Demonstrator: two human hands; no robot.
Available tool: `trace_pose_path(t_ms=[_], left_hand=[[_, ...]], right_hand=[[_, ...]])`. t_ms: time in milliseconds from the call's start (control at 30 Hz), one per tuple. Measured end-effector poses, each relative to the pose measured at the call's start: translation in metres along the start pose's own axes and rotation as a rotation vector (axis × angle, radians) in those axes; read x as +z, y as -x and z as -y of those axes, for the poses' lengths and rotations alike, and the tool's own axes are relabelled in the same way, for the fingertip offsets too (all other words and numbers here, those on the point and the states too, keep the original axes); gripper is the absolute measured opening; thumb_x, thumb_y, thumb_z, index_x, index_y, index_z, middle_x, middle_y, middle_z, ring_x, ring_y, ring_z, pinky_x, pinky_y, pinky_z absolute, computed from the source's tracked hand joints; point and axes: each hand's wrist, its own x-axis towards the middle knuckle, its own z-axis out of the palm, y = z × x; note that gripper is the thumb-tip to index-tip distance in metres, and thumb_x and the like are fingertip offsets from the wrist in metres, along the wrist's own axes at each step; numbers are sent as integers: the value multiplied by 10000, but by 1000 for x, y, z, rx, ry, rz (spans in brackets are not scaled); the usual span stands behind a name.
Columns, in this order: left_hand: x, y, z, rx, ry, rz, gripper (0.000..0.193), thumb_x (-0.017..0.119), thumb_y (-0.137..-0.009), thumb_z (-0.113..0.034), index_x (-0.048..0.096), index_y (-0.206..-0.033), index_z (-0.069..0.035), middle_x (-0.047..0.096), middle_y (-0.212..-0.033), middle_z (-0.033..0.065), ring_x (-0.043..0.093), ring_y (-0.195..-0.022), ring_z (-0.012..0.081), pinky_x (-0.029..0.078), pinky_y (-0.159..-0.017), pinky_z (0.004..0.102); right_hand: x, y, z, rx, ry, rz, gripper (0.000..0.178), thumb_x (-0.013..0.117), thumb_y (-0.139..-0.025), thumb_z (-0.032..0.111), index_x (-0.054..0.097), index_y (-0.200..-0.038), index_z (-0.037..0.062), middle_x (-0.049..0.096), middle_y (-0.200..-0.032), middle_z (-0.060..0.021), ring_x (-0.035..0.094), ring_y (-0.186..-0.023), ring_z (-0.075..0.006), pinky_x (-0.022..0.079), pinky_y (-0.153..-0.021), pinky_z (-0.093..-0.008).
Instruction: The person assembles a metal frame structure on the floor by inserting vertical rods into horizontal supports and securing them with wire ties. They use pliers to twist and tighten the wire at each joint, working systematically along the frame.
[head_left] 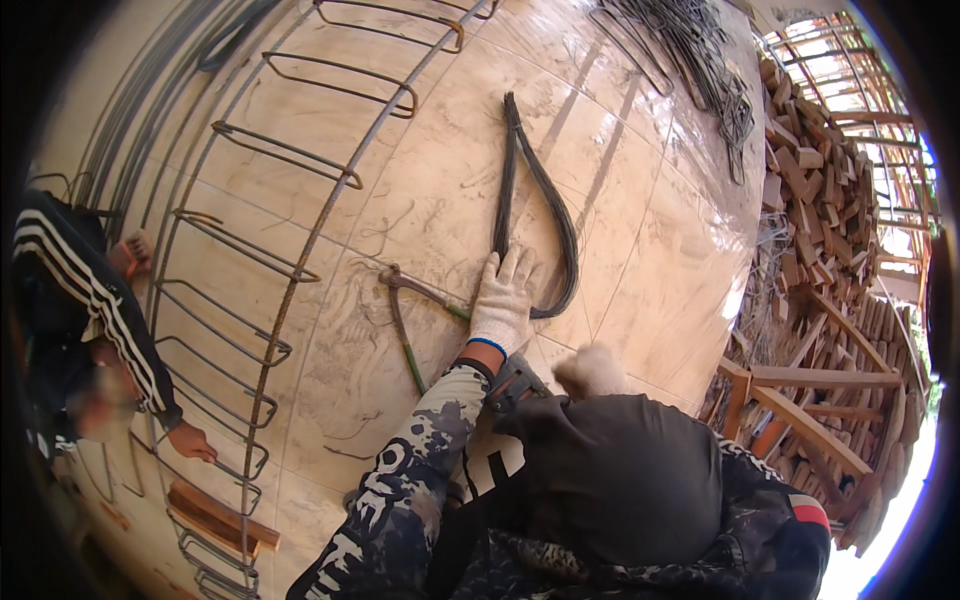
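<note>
One loop of wire [573,250], met by the left hand [505,292]

Gloved and palm down, the left hand covers the near end of the wire, which lies on the tiled floor [640,330] as a long teardrop, its tied tip pointing away. The fingers are extended and slightly spread; whether any strand is caught beneath the palm cannot be told. The right hand [590,372], also gloved, is a pale blur above the dark knee [625,470] (its fingers cannot be read). Just left of the left hand lie the pincers [393,275], handles parted, one handle's end near the glove. Farther left stands the cage [300,265], with a co-worker's hand [190,442] at its near end.

The step in hand appears to be handling the wire. It would best be done by closing the fingers around both sides of the loop together, so that loose strands do not splay, and by keeping the tied tip flat until the grip is firm. Fine ends could snag the glove's knit; the pincers' handle should be kept clear of the loop.
</note>
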Motion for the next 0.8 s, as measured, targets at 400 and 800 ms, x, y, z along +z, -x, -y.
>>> trace_pose_path(t_ms=[400, 800], left_hand=[[-11, -1, 10, -76, 125, -6, 943, 729, -993, -638, 473, -1736, -117, 407, -1811, 144, 305, -1695, 387, 220, -1398, 603], [-191, 265, 46, -350, 687, -251, 360, 667, -1136, -384, 806, -1104, -54, 796, -955, 132, 766, -929, 313, 613, -882, 459]], right_hand=[[-50, 96, -127, 832, -15, -951, 343, 700, -1173, 282, 777, -1324, -15, 829, -1257, -192, 784, -1129, -285, 619, -1002, -393], [-187, -199, 132, -249, -708, 299, 147, 717, -1067, 89, 820, -1071, -16, 755, -843, -63, 687, -738, -140, 558, -679, -327]])
